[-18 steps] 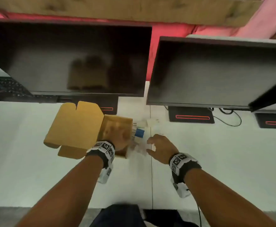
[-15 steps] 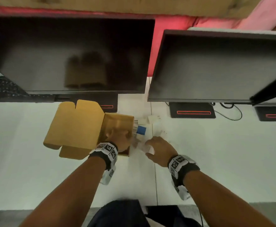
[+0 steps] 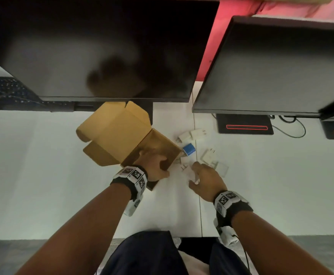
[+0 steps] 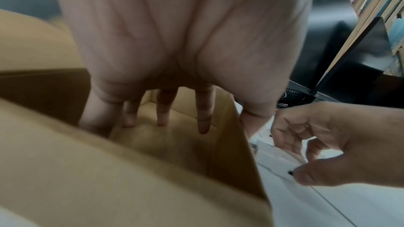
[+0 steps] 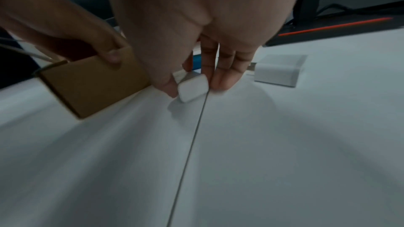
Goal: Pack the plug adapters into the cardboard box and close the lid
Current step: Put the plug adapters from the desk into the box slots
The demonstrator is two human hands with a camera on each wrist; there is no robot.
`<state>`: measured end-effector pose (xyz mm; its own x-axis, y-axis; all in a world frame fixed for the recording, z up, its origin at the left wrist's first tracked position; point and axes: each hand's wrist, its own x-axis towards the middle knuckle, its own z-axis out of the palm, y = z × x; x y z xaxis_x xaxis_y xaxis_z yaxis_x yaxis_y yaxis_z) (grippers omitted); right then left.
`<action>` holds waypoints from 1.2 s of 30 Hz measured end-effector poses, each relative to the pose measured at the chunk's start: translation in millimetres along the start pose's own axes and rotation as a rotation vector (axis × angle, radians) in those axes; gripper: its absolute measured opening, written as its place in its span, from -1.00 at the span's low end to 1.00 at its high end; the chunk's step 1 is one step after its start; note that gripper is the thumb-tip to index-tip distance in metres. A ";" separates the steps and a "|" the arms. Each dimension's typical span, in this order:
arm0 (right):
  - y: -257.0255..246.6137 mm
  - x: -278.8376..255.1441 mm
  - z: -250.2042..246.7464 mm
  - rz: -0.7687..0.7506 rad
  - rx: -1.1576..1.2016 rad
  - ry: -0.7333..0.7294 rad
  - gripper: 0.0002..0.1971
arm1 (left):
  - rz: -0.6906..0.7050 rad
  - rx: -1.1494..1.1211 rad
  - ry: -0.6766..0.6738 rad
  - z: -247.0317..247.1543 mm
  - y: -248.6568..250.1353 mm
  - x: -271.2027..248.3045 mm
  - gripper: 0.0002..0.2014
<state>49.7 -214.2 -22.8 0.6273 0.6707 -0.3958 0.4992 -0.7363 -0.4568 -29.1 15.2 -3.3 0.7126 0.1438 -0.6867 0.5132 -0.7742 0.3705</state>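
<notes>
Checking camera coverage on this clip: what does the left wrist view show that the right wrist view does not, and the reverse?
Only the left wrist view looks into the cardboard box: four fingers of the left hand reach inside, and no adapter shows on the visible floor.

Only the right wrist view shows the blue adapter, a white adapter lying flat on the table, and the left thumb on the box's outer wall.

Both show the right hand pinching a white adapter beside the box.
</notes>
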 end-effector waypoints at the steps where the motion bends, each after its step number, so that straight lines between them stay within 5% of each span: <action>1: 0.6 -1.0 -4.0 -0.025 0.064 0.015 -0.64 | 0.010 0.006 -0.004 0.2 -1.0 0.9 -0.29; 8: -16.8 -1.1 -41.3 -0.215 0.361 0.237 -0.79 | -0.007 0.027 -0.094 15.8 4.4 -3.2 -0.19; 11: -26.5 8.8 -47.5 -0.234 0.378 0.237 -0.76 | 0.027 0.077 -0.096 22.1 6.1 -5.1 -0.51; 14: -32.6 20.8 -46.0 -0.287 0.296 0.177 -0.75 | 0.119 0.114 0.049 18.1 10.4 -22.8 -0.64; 17: -39.8 28.8 -39.9 -0.308 0.195 0.104 -0.70 | 0.137 0.076 0.341 14.3 0.9 -45.3 -0.73; 20: -55.4 33.1 -34.0 -0.280 0.079 0.034 -0.58 | -0.112 -0.236 0.638 17.6 -28.8 -52.6 -0.71; 22: -68.9 38.0 -27.2 -0.250 0.012 -0.024 -0.65 | -0.280 -0.468 0.716 19.6 -47.9 -46.6 -0.71; 25: -89.2 47.1 -12.8 -0.231 -0.040 -0.063 -0.78 | -0.441 -0.738 0.505 19.4 -58.1 -39.1 -0.55; 28: -103.7 56.8 3.1 -0.187 -0.109 -0.082 -0.72 | -0.387 -0.909 0.302 21.2 -54.3 -32.0 -0.41; 32: -106.5 64.5 21.7 -0.130 -0.170 -0.016 -0.80 | -0.322 -0.932 0.206 16.5 -50.5 -25.5 -0.46; 36: -105.8 66.9 28.2 -0.106 0.010 0.119 -0.88 | -0.326 -0.896 0.126 9.5 -50.9 -20.1 -0.45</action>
<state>22.0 -88.9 -23.4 0.6382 0.7287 -0.2485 0.5607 -0.6610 -0.4987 -74.1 45.8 -14.3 0.4895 0.3740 -0.7877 0.8331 0.0662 0.5491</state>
